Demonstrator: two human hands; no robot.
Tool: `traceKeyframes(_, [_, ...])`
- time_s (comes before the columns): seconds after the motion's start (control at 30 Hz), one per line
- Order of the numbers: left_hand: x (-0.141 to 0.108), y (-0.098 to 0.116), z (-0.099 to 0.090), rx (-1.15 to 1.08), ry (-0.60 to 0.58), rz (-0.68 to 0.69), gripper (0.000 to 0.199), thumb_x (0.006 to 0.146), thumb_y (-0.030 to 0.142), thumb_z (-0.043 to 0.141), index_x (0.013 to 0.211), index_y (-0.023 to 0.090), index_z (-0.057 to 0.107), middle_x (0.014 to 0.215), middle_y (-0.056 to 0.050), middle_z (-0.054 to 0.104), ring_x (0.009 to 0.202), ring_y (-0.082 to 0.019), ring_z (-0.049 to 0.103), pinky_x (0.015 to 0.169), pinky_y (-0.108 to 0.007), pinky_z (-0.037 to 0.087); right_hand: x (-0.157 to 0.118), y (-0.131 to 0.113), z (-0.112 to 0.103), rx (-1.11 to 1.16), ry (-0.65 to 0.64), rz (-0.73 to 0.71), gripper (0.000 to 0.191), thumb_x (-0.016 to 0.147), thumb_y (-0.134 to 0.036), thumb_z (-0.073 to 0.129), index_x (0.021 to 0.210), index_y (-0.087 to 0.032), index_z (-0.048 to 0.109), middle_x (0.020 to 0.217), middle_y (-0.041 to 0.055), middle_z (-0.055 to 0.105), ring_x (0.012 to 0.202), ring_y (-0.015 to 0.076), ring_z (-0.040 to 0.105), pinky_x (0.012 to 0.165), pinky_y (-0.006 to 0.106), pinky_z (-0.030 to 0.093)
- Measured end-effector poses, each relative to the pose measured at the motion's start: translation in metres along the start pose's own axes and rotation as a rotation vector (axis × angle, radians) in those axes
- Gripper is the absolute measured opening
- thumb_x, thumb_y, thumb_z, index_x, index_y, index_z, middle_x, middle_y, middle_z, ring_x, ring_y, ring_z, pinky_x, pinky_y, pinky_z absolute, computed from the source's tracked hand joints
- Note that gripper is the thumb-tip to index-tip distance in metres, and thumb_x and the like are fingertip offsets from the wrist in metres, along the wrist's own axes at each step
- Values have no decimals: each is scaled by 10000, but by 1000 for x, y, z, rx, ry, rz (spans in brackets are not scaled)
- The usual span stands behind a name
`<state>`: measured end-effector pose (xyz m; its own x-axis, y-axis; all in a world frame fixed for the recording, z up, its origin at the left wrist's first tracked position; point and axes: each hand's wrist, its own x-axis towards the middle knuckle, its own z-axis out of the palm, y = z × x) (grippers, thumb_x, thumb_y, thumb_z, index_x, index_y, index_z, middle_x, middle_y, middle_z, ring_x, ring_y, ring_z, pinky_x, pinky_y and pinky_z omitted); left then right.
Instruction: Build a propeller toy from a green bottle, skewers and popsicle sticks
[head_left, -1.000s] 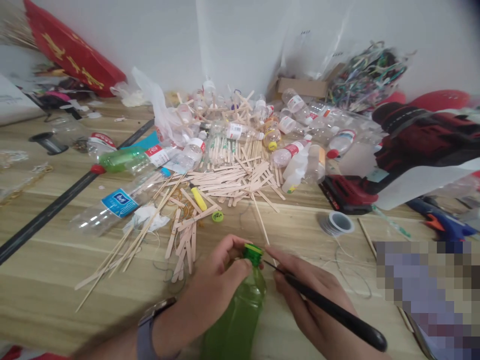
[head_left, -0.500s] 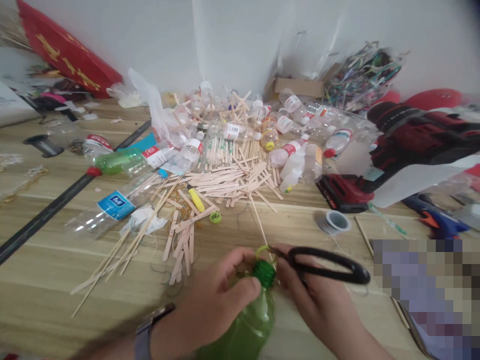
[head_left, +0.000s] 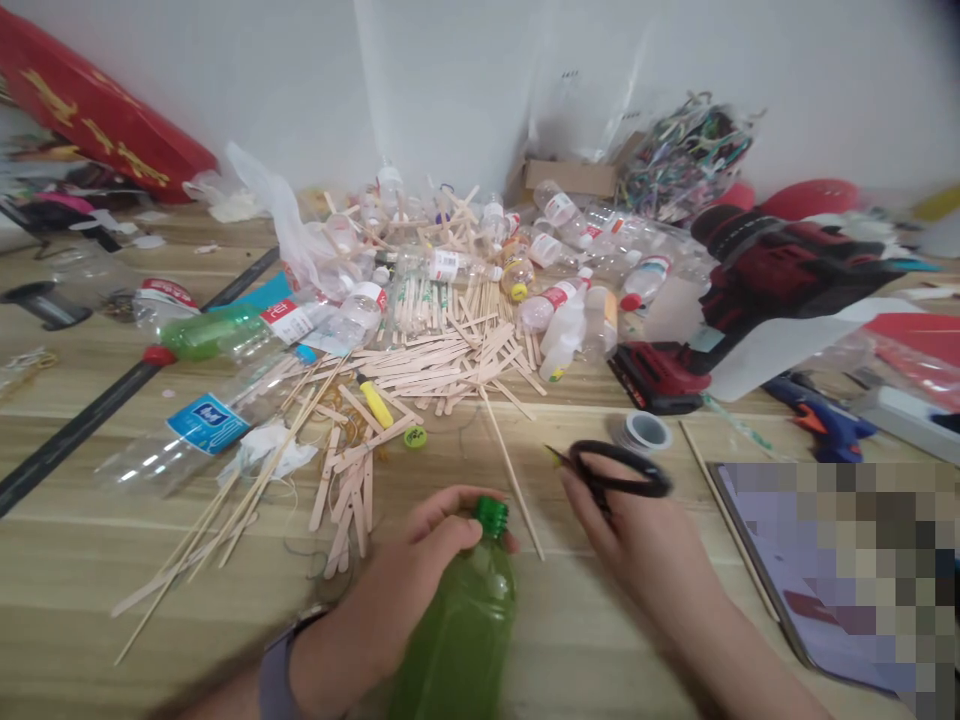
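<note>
A green plastic bottle stands upright, uncapped, at the bottom centre, and my left hand is wrapped round its upper part just below the threaded neck. To the right of the bottle, apart from it, my right hand holds black-handled scissors. Their tips point to the left, with a small yellow-green piece by them. A thin wooden stick lies on the table between the hands, beyond the bottle.
Many flat wooden sticks and clear bottles are piled at the centre back. A red and black power drill stands at right, near a spool, a blue glue gun and a tablet.
My right hand with the scissors has moved away from the bottle neck to the right. The yellow-green ring seen at the neck is gone from there. The view has shifted slightly right.
</note>
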<state>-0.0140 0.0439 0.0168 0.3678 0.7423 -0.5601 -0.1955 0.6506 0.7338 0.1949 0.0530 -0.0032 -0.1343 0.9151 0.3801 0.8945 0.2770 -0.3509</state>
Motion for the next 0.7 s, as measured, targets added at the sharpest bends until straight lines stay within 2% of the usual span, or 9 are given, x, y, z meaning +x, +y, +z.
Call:
traceKeyframes(0.07, [1,0,-1,-24,-14,16,287,743,242,577,1008,188,674,830,-11,702,632,-120,595,564,-213,436,2,9,3,-290,-48,59,193,933,-261,457,930,-182,633,679,59,675,524,210,632,420,264,326])
traceKeyframes(0.17, [3,-1,-2,-17,-25,32,298,741,257,578,1008,171,676,814,-22,696,625,-121,577,561,-215,434,6,13,6,-531,-255,173,174,873,-85,514,951,-184,634,707,56,690,578,216,660,414,258,300])
traceKeyframes(0.27, [4,-2,-3,-30,-34,32,332,733,279,589,1034,162,665,830,-39,700,647,-136,579,577,-231,447,9,10,7,-572,-334,205,258,863,-47,527,1067,-172,626,836,85,715,784,254,692,489,272,403])
traceKeyframes(0.37, [5,-2,-4,-55,-48,36,341,741,287,583,1049,157,654,839,-51,706,676,-149,593,599,-242,456,12,7,9,-534,-350,213,309,906,-174,572,1214,-162,585,966,110,710,950,293,665,581,317,484])
traceKeyframes(0.43, [5,-2,-5,-55,-61,59,334,752,280,575,1048,147,652,861,-66,715,705,-156,605,616,-245,459,14,6,9,-495,-376,233,341,908,-241,604,1240,-168,581,1019,110,697,1007,303,644,615,336,510])
traceKeyframes(0.57, [7,-3,-7,-93,-61,85,360,748,289,591,1072,142,645,859,-74,723,718,-173,617,622,-262,471,17,9,6,-451,-341,240,352,881,-289,651,1219,-199,604,1042,98,682,1045,318,626,630,358,544])
traceKeyframes(0.63, [8,-4,-9,-125,-44,103,370,741,292,607,1075,136,646,858,-77,727,740,-180,622,640,-267,477,9,10,0,-418,-247,180,357,862,-305,665,1196,-190,618,1057,109,681,1028,339,629,663,400,559])
traceKeyframes(0.7, [10,-3,-11,-169,-31,119,359,746,292,612,1066,134,651,856,-73,729,738,-176,622,646,-266,478,-11,8,-10,-304,-113,73,342,879,-352,619,1177,-183,625,1070,122,683,985,343,643,707,445,565])
